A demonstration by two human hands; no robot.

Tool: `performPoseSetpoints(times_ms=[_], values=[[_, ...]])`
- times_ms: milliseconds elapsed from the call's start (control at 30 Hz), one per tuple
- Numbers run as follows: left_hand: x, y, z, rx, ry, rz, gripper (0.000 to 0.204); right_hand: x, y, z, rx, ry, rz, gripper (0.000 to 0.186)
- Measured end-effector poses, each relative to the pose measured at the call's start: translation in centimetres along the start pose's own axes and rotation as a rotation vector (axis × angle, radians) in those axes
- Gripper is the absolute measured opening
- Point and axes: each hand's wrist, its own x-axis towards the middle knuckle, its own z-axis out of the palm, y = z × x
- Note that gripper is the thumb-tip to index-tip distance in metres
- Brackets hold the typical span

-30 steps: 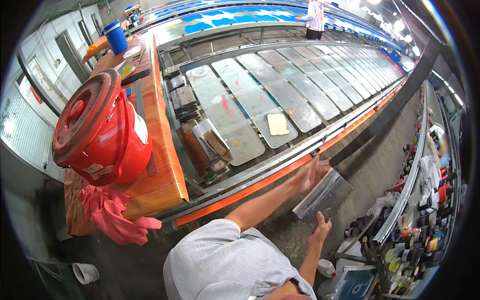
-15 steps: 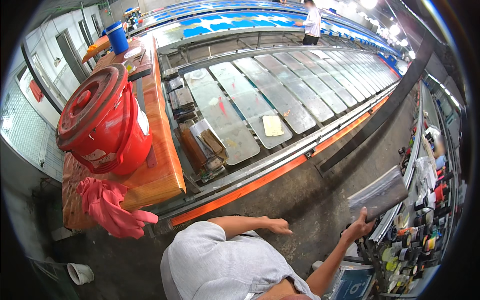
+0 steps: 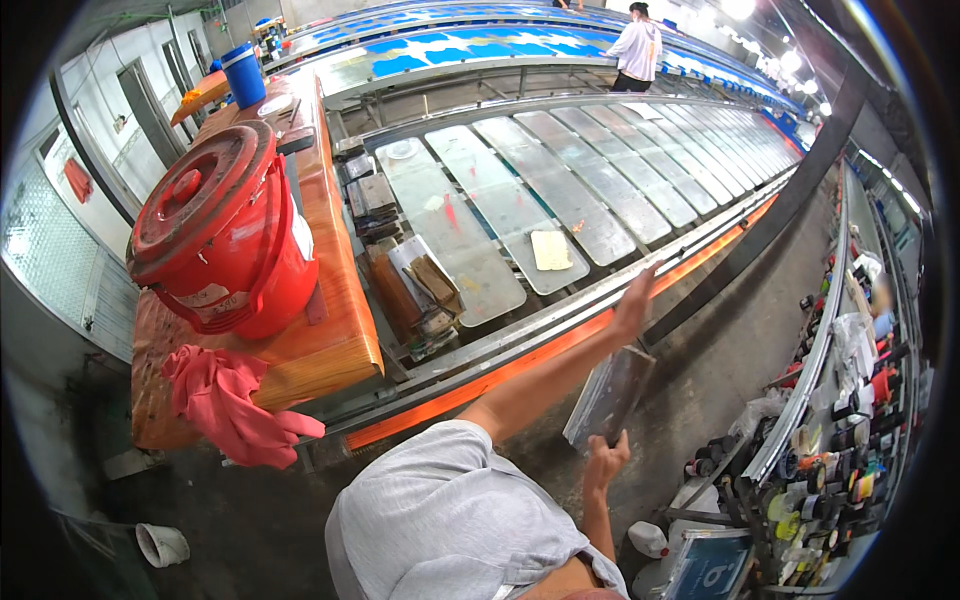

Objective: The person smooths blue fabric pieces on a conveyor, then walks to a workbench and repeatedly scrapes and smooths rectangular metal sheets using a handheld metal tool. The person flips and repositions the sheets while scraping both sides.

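My right hand (image 3: 606, 465) grips a flat, dark rectangular board (image 3: 622, 392) by its lower end. The board has a pale strip along one long side and is held tilted over the floor. My left hand (image 3: 634, 300) is stretched forward above the board's far end, fingers extended and a little blurred, holding nothing. Behind that hand runs the orange and metal edge rail (image 3: 480, 385) of a long table carrying rows of grey plates (image 3: 455, 240). On one plate lies a yellowish square sheet (image 3: 551, 251).
A red lidded bucket (image 3: 225, 240) and pink cloth (image 3: 235, 400) are on a wooden table (image 3: 345, 330) at left. At right, a rack (image 3: 800, 400) holds several jars. A dark slanting bar (image 3: 760, 240) crosses the right side. Another person (image 3: 636, 50) stands farther back.
My right hand has brought the board leftward, in from the rack. My left hand has risen and reached forward from near my body, its fingers now extended.
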Motion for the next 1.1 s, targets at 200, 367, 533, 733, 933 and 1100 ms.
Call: performPoseSetpoints(times_ms=[200, 367, 533, 733, 933, 1100], values=[[-16.6, -5.7, 3.6, 0.778, -0.629, 0.417, 0.072, 8.5, -0.7, -6.4, 0.274, 0.351, 0.14, 0.036], [-24.4, -14.4, -4.3, 0.561, -1.133, -0.542, 0.051, 10.8, -6.6, -11.6, 0.18, 0.375, -0.109, 0.042], [-15.2, -4.3, 0.6, -0.804, -0.492, -0.532, 0.076, 7.0, -1.9, -11.2, 0.407, 0.138, 0.187, 0.052], [-13.2, -0.1, 1.3, -0.547, -0.591, -0.498, 0.049, 7.3, 1.4, -9.0, -0.644, 0.125, -0.362, 0.066], [-15.9, -1.5, 5.9, -0.373, -0.48, -0.487, 0.034, 11.7, -9.8, -8.7, -1.326, 0.159, -0.528, 0.069], [-10.3, 0.0, 2.3, -0.509, -0.314, -0.476, 0.028, 0.4, -1.0, -6.3, -0.826, -0.307, -0.644, 0.064]])
